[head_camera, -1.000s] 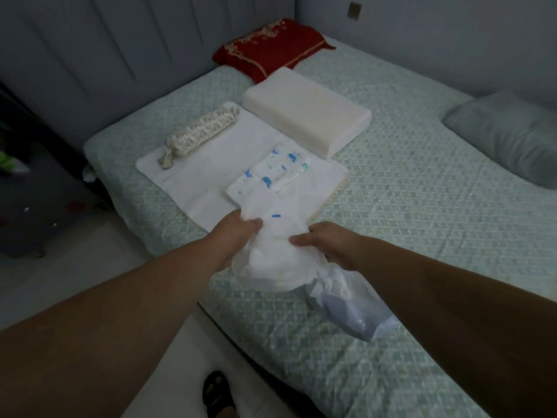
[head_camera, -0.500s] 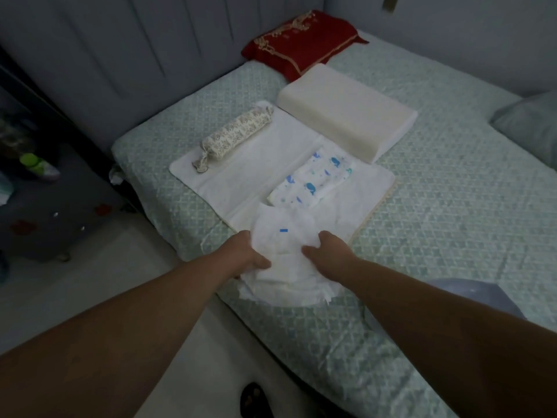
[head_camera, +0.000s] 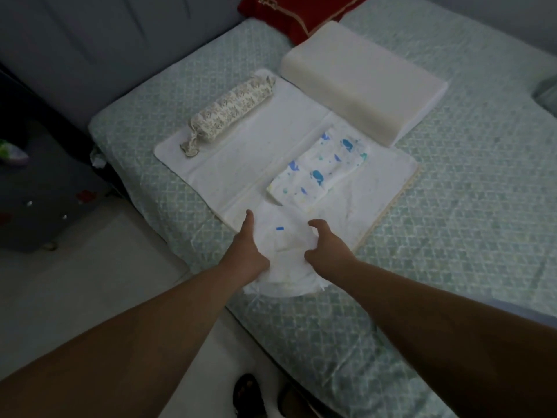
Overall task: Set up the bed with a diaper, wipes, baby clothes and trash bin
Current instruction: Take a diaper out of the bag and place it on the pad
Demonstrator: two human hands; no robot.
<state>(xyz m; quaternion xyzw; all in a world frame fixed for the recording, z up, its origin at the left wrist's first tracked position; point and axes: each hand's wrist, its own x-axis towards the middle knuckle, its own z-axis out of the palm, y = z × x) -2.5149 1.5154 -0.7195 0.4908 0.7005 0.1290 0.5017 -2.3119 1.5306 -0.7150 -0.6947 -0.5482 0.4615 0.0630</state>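
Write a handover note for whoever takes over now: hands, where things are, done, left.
Left hand: gripping the left edge of the white diaper.
Right hand: fingers curled at its right edge, grip unclear.
Diaper lies at the near end of the white mat, partly overhanging onto the bed sheet.
Whale-print folded diaper sits on the mat beyond it; rolled patterned bolster at the mat's left.
Done: diapers laid out.
Left: wipes, baby clothes and trash bin not in view.

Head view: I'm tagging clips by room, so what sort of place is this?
Most likely a home bedroom: a bed with a red pillow, and a white mat laid out for changing a baby.
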